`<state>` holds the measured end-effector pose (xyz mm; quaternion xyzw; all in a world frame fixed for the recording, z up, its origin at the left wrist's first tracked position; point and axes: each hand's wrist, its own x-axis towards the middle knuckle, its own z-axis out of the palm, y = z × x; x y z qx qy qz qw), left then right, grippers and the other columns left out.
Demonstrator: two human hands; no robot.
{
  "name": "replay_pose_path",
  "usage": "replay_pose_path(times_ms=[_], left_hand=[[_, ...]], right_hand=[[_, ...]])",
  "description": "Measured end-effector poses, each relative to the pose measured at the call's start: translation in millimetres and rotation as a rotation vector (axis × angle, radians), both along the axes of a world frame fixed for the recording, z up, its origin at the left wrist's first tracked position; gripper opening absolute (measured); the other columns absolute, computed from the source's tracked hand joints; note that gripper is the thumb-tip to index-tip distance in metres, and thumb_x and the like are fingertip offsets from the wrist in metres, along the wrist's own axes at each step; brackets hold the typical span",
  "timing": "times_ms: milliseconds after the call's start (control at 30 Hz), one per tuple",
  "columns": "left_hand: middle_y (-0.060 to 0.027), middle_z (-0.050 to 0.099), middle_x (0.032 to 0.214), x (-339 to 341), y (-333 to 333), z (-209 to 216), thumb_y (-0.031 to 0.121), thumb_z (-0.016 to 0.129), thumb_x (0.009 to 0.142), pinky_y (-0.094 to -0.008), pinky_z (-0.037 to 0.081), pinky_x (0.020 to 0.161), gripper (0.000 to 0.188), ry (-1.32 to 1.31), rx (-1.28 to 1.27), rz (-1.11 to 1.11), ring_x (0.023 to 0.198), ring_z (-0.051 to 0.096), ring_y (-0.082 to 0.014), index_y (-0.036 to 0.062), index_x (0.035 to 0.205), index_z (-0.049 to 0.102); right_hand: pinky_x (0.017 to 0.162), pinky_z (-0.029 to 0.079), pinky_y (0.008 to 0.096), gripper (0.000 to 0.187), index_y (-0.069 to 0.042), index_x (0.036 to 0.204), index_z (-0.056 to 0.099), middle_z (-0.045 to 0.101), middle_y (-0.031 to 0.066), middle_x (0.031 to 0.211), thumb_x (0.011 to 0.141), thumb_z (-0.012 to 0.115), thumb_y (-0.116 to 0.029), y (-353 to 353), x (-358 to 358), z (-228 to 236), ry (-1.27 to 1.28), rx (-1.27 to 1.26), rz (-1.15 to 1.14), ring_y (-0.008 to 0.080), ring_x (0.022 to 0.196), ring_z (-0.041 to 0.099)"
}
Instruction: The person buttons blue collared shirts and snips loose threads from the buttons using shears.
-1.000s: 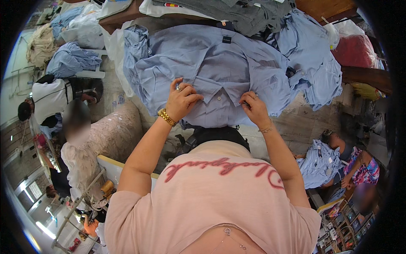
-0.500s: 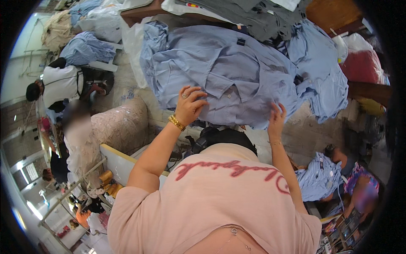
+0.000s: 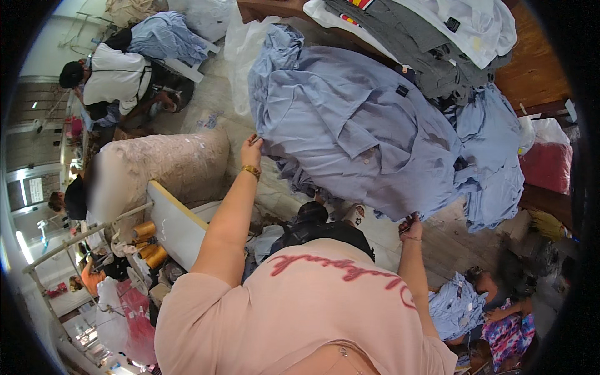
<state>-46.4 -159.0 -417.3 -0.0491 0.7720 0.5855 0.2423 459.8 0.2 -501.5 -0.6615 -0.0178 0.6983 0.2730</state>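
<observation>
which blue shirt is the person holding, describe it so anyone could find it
Start at the heap of blue garments on the wooden table. The light blue shirt lies spread widest at its front. Unlike its crumpled neighbours, it is stretched between the left hand and the right hand, button placket facing up.

Right hand [image 3: 412, 226]: fingertips concealed behind the hem of the blue shirt [image 3: 362, 134]. Grey garments [image 3: 406, 44] cut off by the top edge. Seated person [image 3: 465, 306] at lower right too blurred to assess.
</observation>
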Motion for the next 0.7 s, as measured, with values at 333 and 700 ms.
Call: replay_pose_path(times_ms=[333,700], left_hand=[[-0.0067,0.055,0.088,17,30,80,0.011,0.059,0.076,-0.027,0.044,0.068,0.02,0.786,-0.105,-0.245,0.074,0.053,-0.0177,0.0049,0.096,0.059],[-0.0068,0.061,0.078,-71,170,106,0.014,0.061,0.076,-0.0239,0.045,0.057,0.02,0.119,0.331,-0.469,0.065,0.059,-0.0148,0.0011,0.091,0.06]], right_hand=[[0.037,0.03,0.026,0.007,-0.011,0.081,0.049,0.044,0.0005,0.058,0.081,0.055,-0.01,-28,31,29,-0.224,0.086,-0.119,0.0116,0.041,0.036],[0.033,0.032,0.026,0.013,-0.009,0.084,0.046,0.039,0.0003,0.052,0.082,0.055,-0.019,4,41,82,-0.442,0.302,-0.041,0.0116,0.037,0.038]])
